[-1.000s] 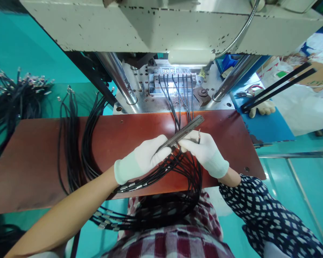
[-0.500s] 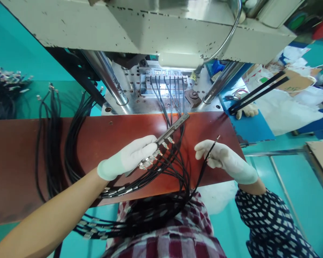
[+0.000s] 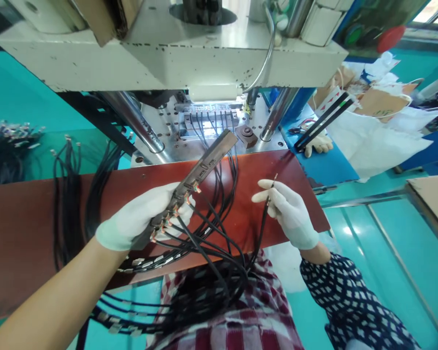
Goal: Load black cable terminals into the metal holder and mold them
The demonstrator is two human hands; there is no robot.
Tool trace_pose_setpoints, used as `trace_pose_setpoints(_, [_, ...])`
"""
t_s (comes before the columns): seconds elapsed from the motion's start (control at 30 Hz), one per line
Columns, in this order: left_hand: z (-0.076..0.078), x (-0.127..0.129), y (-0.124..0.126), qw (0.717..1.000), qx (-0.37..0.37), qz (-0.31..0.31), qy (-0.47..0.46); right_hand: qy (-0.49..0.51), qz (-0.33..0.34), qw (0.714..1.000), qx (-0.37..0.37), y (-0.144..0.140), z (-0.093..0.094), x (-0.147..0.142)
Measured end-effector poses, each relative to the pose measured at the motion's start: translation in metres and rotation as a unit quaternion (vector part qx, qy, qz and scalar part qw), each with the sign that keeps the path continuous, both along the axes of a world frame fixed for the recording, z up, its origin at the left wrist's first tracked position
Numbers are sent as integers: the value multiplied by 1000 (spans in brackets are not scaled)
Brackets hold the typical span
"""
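Observation:
My gloved left hand (image 3: 146,214) is wrapped round a long dark metal bar (image 3: 208,163), which slants up to the right over the board. Several metal cable ends (image 3: 175,211) sit along the bar's lower edge, their black cables (image 3: 208,253) running down into a bundle across my lap. My gloved right hand (image 3: 286,209), to the right, pinches a black cable (image 3: 264,221) near its bare tip, which points upward. Behind the bar, several black cables lead into a lit metal fixture (image 3: 208,125) on the press bed.
The press's cream beam (image 3: 160,65) spans above, between steel posts (image 3: 279,114). Bundles of black cables (image 3: 69,209) hang over the reddish-brown board (image 3: 25,228) at left. A spare glove (image 3: 319,144) lies on a blue surface at right, beside white wrapping (image 3: 375,141).
The bar has tilted so its slotted face shows, and its upper end sits further left. My right hand has shifted slightly left, still with the cable. The view has moved.

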State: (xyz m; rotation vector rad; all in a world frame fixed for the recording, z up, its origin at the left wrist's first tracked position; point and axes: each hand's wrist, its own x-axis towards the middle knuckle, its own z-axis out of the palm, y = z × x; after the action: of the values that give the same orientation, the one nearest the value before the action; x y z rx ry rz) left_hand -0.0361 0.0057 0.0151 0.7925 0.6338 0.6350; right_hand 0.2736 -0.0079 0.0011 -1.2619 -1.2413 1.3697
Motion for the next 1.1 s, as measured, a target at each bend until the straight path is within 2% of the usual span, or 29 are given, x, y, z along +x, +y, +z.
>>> trace_pose_setpoints(0.07, [-1, 1, -1, 997, 43, 3, 57, 28, -34, 999, 14, 4, 2, -8])
trace_pose_setpoints(0.2, [-8, 9, -1, 977, 133, -23, 166, 16, 10, 1000, 5, 14, 11, -24])
trace_pose_setpoints(0.3, [-12, 14, 0, 967, 169, -21, 189, -45, 57, 997, 2, 24, 19, -38])
trace_pose_setpoints(0.5, [-13, 12, 2, 954, 209, -14, 215, -134, 174, 971, 93, 41, 15, -57])
trace_pose_setpoints(0.67, [-10, 10, 2, 943, 223, -28, 243, -134, 188, 968, 93, 45, 9, -63])
trace_pose_setpoints(0.73, [-8, 11, 2, 913, 275, -31, 299, -140, 181, 969, 94, 44, 10, -66])
trace_pose_setpoints(0.83, [-8, 14, 5, 836, 370, -22, 404, -157, 178, 966, 106, 46, 9, -70])
trace_pose_setpoints(0.87, [-8, 14, 5, 827, 380, -19, 414, -163, 185, 963, 109, 47, 7, -69])
trace_pose_setpoints(0.9, [-9, 15, 6, 833, 374, -17, 408, -165, 192, 962, 105, 50, 5, -66])
trace_pose_setpoints(1.0, [-13, 14, 5, 888, 311, -15, 337, -94, 201, 974, 45, 57, -2, -44])
trace_pose_setpoints(1.1, [-16, 11, 4, 915, 281, -17, 289, -49, 129, 990, 21, 52, -5, -12])
